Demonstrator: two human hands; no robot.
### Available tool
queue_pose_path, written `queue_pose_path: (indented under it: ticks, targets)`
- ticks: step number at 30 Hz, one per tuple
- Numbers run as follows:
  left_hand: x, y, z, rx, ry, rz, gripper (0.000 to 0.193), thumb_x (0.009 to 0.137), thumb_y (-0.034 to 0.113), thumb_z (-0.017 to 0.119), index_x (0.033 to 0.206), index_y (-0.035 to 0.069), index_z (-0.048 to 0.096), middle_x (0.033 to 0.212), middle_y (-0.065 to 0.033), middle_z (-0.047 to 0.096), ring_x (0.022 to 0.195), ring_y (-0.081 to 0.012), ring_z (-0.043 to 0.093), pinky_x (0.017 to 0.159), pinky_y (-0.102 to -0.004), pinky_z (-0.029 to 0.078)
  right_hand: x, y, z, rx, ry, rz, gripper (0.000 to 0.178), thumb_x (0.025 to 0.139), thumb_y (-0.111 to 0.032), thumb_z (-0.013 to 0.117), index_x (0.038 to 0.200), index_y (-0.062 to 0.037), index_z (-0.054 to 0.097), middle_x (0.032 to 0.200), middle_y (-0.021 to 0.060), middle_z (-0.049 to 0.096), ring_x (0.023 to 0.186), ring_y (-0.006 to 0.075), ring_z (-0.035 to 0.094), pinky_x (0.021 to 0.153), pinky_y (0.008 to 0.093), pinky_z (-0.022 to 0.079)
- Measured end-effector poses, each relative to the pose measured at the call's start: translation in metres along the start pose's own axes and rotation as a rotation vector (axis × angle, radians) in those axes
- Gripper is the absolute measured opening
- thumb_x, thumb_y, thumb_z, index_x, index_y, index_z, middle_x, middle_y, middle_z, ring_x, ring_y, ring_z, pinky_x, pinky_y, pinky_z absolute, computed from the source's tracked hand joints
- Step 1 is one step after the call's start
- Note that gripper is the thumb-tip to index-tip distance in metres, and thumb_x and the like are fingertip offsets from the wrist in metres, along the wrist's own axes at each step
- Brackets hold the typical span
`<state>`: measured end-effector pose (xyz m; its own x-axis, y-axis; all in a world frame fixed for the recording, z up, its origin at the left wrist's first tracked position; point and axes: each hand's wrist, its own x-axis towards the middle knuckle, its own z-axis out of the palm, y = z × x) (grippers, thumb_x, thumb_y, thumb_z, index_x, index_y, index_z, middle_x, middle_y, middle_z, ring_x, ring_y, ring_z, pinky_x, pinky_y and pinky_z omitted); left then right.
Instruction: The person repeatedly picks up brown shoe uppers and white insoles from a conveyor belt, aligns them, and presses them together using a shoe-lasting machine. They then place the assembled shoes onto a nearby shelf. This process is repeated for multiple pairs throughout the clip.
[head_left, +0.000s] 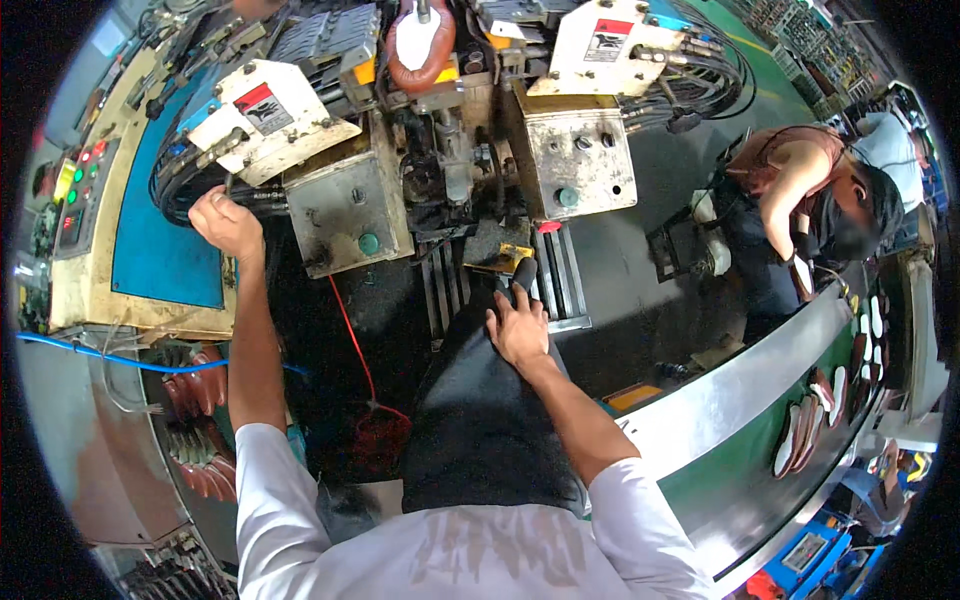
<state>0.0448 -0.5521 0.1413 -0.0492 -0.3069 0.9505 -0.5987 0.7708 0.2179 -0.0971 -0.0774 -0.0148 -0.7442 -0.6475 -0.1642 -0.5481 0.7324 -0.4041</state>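
Dark floor (612,340), perhaps oily, surrounds the machine (345,212); green belt (715,485) right.

Left hand (228,224) extended forward, curled; right hand (520,332) nearer, palm down.

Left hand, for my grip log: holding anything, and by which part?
It cannot be told: the left hand is at the lower end of a short rod.

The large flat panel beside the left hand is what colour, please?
The panel is blue, best seen in the head view.
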Motion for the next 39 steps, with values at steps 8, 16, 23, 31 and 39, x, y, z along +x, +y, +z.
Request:
queue_pose_path:
  ticks: [8, 16, 23, 31, 39]
  targets:
    - [-0.001, 0.004, 0.0, 0.016, -0.003, -0.046, 0.026, 0.101, 0.021, 0.053, 0.1, 0.003, 0.072, 0.102, -0.0178, 0.064, 0.098, -0.0399, 0.061, 0.09, -0.0526, 0.048, 0.018, 0.001, 0.011, -0.093, -0.029, 0.0, 0.048, 0.103, -0.041, 0.061, 0.144, -0.016, 0.067, 0.157, 0.0193, 0.052, 0.136, 0.0456, 0.053, 0.11, 0.0574, 0.047]
    - [0.0, 0.009, 0.0, -0.009, 0.019, -0.02, 0.027, 0.102, 0.022, 0.053, 0.097, 0.003, 0.07, 0.1, -0.018, 0.065, 0.097, -0.0402, 0.061, 0.088, -0.0523, 0.049, 0.02, -0.008, 0.007, -0.108, -0.083, -0.005, 0.046, 0.103, -0.04, 0.061, 0.141, -0.0152, 0.066, 0.154, 0.0186, 0.053, 0.136, 0.0457, 0.051, 0.111, 0.059, 0.046]
    - [-0.001, 0.006, -0.001, 0.0, 0.012, -0.037, 0.025, 0.102, 0.021, 0.053, 0.097, 0.003, 0.07, 0.103, -0.017, 0.065, 0.099, -0.0396, 0.061, 0.09, -0.053, 0.048, 0.019, -0.001, 0.014, -0.131, -0.051, -0.017, 0.048, 0.102, -0.042, 0.06, 0.139, -0.0123, 0.066, 0.151, 0.0203, 0.053, 0.135, 0.0471, 0.052, 0.11, 0.0604, 0.046]
    - [-0.001, 0.003, 0.001, 0.011, 0.016, -0.018, 0.024, 0.101, 0.021, 0.054, 0.096, 0.005, 0.071, 0.104, -0.0153, 0.066, 0.1, -0.0384, 0.062, 0.091, -0.0518, 0.048, 0.021, 0.007, 0.026, -0.125, 0.001, -0.038, 0.047, 0.101, -0.042, 0.062, 0.136, -0.0112, 0.068, 0.15, 0.0218, 0.054, 0.134, 0.0474, 0.052, 0.108, 0.0603, 0.046]
    - [-0.002, 0.007, -0.001, 0.022, 0.021, -0.015, 0.026, 0.102, 0.02, 0.052, 0.098, 0.001, 0.07, 0.103, -0.0188, 0.068, 0.101, -0.0391, 0.063, 0.091, -0.0509, 0.05, 0.02, 0.005, 0.021, -0.114, 0.016, -0.047, 0.046, 0.1, -0.043, 0.063, 0.133, -0.0112, 0.069, 0.148, 0.0218, 0.056, 0.134, 0.0454, 0.052, 0.107, 0.0595, 0.047]
